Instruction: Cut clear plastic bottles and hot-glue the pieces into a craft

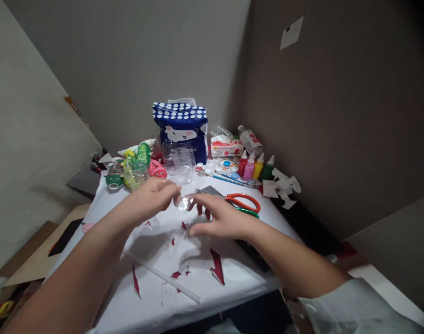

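Over the middle of the table, a small clear plastic piece point(185, 203) hangs between my two hands; its exact shape is hard to make out. My left hand point(159, 195) has its fingers bent down and closed at the piece's left edge. On the other side, the index finger of my right hand point(218, 215) reaches the piece, while its thumb is held well apart below. Just behind my right hand lie scissors point(244, 202) with orange and green handles, partly hidden. Faint clear plastic also shows on the tabletop under my hands.
Dark red scraps point(217, 266) and a clear strip point(163, 276) lie on the white-covered table point(232, 297). At the back stand a blue bag point(182, 125), clear plastic bottles point(179, 155), paint bottles point(253, 167) and brushes point(234, 180). Painted bottles point(138, 167) are at left, white paper cutouts point(281, 188) at right.
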`<state>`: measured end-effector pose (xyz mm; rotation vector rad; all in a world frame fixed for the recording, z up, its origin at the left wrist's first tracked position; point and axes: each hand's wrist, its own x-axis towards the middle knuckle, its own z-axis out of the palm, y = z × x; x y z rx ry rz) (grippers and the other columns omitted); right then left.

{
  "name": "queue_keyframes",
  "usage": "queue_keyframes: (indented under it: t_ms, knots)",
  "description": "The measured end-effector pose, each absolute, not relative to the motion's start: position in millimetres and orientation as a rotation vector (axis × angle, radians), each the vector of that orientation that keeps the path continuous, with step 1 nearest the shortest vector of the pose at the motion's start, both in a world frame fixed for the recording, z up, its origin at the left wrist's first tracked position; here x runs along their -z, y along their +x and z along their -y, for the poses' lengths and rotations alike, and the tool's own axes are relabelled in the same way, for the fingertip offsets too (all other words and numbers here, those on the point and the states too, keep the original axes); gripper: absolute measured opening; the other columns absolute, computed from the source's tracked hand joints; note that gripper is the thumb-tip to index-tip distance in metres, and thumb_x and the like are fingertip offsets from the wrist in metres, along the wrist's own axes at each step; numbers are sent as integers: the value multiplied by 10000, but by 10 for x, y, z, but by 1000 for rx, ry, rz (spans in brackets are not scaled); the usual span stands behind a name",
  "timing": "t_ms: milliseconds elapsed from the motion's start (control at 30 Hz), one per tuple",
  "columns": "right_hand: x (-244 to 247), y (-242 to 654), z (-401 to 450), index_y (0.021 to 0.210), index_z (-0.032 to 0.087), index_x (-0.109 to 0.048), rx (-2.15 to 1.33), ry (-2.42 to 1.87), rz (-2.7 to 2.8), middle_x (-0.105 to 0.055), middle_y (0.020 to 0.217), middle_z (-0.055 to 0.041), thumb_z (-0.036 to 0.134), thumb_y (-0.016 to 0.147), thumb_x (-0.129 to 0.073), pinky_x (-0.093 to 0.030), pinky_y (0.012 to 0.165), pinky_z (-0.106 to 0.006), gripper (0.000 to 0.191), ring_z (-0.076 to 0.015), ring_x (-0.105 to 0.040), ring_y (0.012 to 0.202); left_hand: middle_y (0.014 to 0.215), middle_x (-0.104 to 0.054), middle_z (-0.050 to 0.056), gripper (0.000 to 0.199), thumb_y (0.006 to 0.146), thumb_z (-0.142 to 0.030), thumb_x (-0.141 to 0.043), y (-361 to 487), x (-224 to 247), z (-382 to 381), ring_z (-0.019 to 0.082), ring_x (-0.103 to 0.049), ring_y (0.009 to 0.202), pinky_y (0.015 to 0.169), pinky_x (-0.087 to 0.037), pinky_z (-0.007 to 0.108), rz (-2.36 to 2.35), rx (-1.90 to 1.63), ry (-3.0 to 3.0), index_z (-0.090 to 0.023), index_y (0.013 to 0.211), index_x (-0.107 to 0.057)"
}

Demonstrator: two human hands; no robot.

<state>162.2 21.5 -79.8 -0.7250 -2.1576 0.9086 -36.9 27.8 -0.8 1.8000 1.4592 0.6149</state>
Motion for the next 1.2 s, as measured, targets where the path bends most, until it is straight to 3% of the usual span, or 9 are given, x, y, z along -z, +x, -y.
queue_keyframes:
  t_ms: [100, 333, 500, 733, 833, 967, 1033, 1133, 1200]
  knots:
    - [828, 1666, -226, 1206, 210, -636, -543, -852, 2503, -593, 1209, -121, 300, 761, -735, -473, 865, -383, 464, -274, -580, 1061, 446, -352, -33, 309, 777, -359, -514, -435, -21, -345, 91, -287, 436, 453, -194, 253, -1486, -808, 1656, -198, 524, -439]
    - [828, 1611, -252, 1151, 193, -681, -406, -953, 2572, -663, 1102, -105, -4, 842, -462, -458, 815, -302, 427, -217, -616, 1022, 432, -307, -48, 366, 825, -324, -469, -506, -99, -338, 68, -243, 408, 448, -158, 258, -1472, -974, 1619, -215, 520, -298]
    - [662, 1405, -222, 1160, 219, -668, -335, -1010, 2595, -690, 1066, -97, 49, 867, -495, -448, 709, -298, 380, -216, -659, 877, 395, -309, -51, 381, 844, -345, -443, -542, -141, -287, 67, -249, 396, 448, -175, 253, -1400, -954, 1670, -216, 516, -298]
    - [769, 928, -525, 1161, 160, -670, -368, -993, 2580, -666, 1169, -156, 109, 835, -580, -488, 755, -366, 342, -277, -674, 909, 422, -339, -58, 295, 791, -310, -451, -519, -104, -243, 82, -284, 419, 436, -218, 238, -1282, -936, 1759, -209, 523, -378]
    - [737, 962, -580, 1143, 168, -683, -494, -952, 2486, -688, 1125, -135, 197, 756, -715, -510, 780, -372, 389, -268, -677, 901, 443, -352, -60, 253, 763, -293, -437, -530, -99, -250, 85, -307, 434, 445, -245, 232, -1264, -970, 1791, -206, 531, -388]
    - [542, 1227, -470, 1221, 143, -628, -703, -929, 2268, -725, 990, -104, 175, 911, -447, -543, 690, -309, 360, -193, -695, 818, 449, -346, -64, 224, 739, -285, -433, -531, -72, -285, 89, -308, 438, 446, -233, 233, -1261, -948, 1828, -205, 533, -402]
    - [445, 1362, -353, 1353, 156, -524, -903, -822, 2131, -707, 1103, -119, 167, 918, -391, -555, 679, -291, 454, -182, -700, 880, 466, -360, -60, 213, 737, -280, -429, -507, -36, -293, 91, -320, 451, 456, -239, 233, -1238, -918, 1856, -199, 539, -420]
    - [385, 1470, -179, 1364, 201, -514, -1274, -610, 1742, -676, 1187, -119, 294, 886, -534, -555, 696, -295, 487, -181, -680, 907, 508, -402, -49, 213, 741, -274, -437, -444, 19, -265, 94, -359, 486, 484, -273, 230, -1172, -836, 1915, -187, 548, -456]
    - [405, 1488, -109, 1208, 201, -632, -1212, -664, 1603, -717, 1006, -79, 384, 858, -607, -536, 650, -276, 396, -158, -663, 791, 539, -437, -38, 230, 761, -286, -458, -398, 37, -216, 99, -391, 512, 500, -295, 230, -1124, -744, 1961, -180, 560, -486]
